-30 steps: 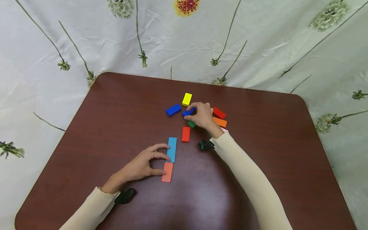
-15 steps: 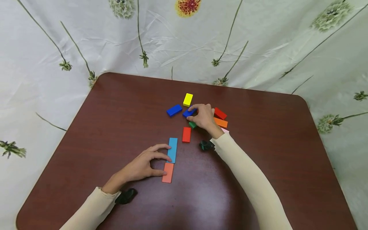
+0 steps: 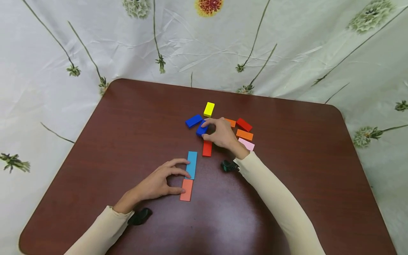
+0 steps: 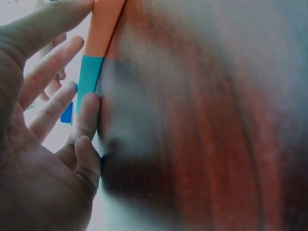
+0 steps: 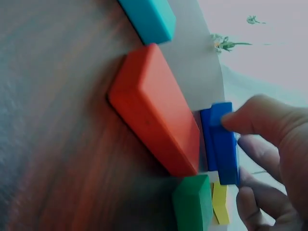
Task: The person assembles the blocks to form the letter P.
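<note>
The right grip [image 3: 223,134] pinches a blue block [image 3: 200,130] between its fingertips [image 3: 204,124].

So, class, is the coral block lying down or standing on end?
Lying down: in the head view the coral block shows its long face upward on the table, beside the left hand.

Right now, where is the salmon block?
In the head view, the salmon block lies just left of centre, by the left hand, against the near end of the light blue block.
</note>
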A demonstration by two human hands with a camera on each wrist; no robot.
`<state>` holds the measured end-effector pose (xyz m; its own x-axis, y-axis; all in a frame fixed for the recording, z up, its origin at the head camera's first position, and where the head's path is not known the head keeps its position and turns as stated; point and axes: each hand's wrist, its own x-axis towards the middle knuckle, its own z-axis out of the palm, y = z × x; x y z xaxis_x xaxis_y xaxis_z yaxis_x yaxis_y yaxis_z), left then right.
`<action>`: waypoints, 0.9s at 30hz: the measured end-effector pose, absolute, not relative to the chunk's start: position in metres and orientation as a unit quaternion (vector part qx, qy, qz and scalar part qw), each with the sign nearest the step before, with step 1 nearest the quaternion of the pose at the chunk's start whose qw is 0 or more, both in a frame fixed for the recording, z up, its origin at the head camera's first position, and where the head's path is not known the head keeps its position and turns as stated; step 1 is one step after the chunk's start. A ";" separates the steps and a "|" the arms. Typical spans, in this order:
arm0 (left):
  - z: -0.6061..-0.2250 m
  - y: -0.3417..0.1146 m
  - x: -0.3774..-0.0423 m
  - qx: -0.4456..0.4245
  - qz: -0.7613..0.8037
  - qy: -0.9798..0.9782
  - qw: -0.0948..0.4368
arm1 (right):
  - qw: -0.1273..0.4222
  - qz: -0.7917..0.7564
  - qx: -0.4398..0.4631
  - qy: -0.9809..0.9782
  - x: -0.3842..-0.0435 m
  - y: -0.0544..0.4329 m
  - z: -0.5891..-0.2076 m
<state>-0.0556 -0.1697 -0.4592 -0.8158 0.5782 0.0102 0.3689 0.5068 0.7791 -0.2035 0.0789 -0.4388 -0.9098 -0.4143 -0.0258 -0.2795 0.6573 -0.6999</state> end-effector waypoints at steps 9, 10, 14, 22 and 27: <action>-0.459 -0.170 -0.058 0.276 0.418 0.856 0.130 | 0.120 -0.334 -0.285 0.891 -0.192 0.071 -0.439; -0.459 -0.171 -0.058 0.277 0.417 0.856 0.129 | 0.123 -0.331 -0.287 0.890 -0.191 0.070 -0.439; -0.460 -0.171 -0.057 0.276 0.417 0.856 0.131 | 0.137 -0.322 -0.293 0.890 -0.188 0.067 -0.440; -0.459 -0.170 -0.057 0.279 0.415 0.856 0.132 | 0.151 -0.310 -0.306 0.887 -0.187 0.065 -0.441; -0.458 -0.169 -0.058 0.281 0.418 0.854 0.134 | 0.151 -0.299 -0.307 0.891 -0.188 0.065 -0.441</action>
